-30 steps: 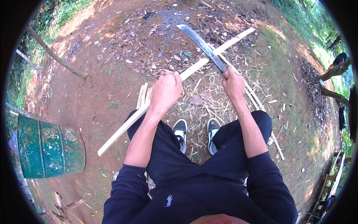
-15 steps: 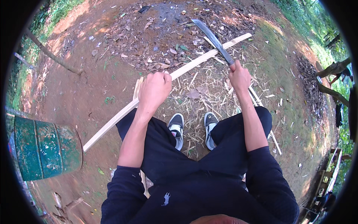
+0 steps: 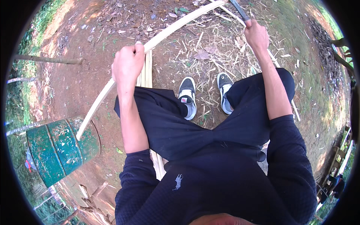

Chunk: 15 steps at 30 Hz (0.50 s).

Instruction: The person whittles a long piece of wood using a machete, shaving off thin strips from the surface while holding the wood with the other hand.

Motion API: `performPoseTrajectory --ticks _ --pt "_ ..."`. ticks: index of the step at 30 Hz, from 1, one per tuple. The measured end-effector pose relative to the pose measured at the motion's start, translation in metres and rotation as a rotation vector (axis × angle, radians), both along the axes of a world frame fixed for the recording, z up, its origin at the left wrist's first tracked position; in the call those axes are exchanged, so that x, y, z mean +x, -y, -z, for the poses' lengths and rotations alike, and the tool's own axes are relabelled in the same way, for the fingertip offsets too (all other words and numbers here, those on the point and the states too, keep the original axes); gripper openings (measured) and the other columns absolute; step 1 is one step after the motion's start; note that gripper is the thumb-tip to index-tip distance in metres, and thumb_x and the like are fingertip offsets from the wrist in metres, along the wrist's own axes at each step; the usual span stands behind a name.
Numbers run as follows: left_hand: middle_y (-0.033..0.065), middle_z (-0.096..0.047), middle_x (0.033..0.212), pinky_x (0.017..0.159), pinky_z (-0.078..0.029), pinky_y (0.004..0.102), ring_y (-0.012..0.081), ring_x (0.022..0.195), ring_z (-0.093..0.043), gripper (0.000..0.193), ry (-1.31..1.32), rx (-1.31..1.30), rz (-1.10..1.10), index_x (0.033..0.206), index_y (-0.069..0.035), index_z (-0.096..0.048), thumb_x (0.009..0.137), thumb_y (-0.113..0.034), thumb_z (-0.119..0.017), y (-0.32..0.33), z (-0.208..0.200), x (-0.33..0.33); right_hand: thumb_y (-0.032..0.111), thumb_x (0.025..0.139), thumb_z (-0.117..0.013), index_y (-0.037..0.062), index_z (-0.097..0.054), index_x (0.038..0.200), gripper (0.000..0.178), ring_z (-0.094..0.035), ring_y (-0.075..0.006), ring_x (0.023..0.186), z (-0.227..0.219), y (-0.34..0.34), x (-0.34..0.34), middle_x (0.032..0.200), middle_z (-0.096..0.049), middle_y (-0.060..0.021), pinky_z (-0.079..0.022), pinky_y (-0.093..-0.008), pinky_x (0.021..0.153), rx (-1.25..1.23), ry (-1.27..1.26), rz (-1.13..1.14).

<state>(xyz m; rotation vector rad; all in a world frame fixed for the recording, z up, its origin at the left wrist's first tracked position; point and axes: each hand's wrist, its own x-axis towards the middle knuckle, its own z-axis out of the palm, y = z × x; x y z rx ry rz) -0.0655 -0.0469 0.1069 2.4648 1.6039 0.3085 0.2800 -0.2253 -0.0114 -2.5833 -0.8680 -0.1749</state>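
My left hand (image 3: pixel 127 65) is closed around a long pale strip of split wood or bamboo (image 3: pixel 176 25). One end of the strip reaches down past my left forearm in front of the green drum; the other rises to the top edge of the picture. In my right hand (image 3: pixel 257 34) is the handle of a machete (image 3: pixel 239 9), held at the upper right. Its blade runs up out of the picture, close to the strip's far end. Several similar pale strips (image 3: pixel 146 69) lie on the ground by my left knee, partly under my leg.
Wood shavings (image 3: pixel 210 62) and dry leaves litter the brown soil between and beyond my shoes (image 3: pixel 187 97). A worn green metal drum (image 3: pixel 56 150) lies at the left. A thin trunk (image 3: pixel 48 59) stands at the far left, and broken wood (image 3: pixel 92 197) lies at the lower left.
The view has tilted toward my body. My left hand has shifted left with the strip, and the machete and the strip's far end now reach the picture's top edge.
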Motion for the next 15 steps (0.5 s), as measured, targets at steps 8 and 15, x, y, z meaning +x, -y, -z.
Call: performPoseTrajectory --ticks 8,15 --pt "0.0227 -0.068 0.081 0.080 -0.052 0.0473 0.0419 0.086 -0.068 0.045 -0.014 -0.063 -0.031 0.092 -0.007 -0.075 0.093 -0.044 -0.048 -0.013 0.001 -0.009 0.017 0.093 -0.059 0.0108 -0.055 0.093 0.008 -0.063 -0.0230 0.050 0.008 -0.001 -0.031 0.060 -0.062 -0.0076 -0.049 -0.0390 0.044 0.015 0.094 -0.390" --pt "0.0207 -0.069 0.077 0.079 -0.052 0.0463 0.0406 0.083 -0.068 0.050 -0.046 -0.008 -0.051 0.089 -0.008 -0.076 0.093 -0.051 -0.051 -0.029 0.008 -0.030 0.026 0.098 -0.051 0.0030 -0.072 0.100 0.031 -0.071 -0.0303 0.070 0.012 0.015 0.014 0.075 -0.070 -0.0192 -0.055 -0.0438 0.068 0.117 -0.260 0.161"
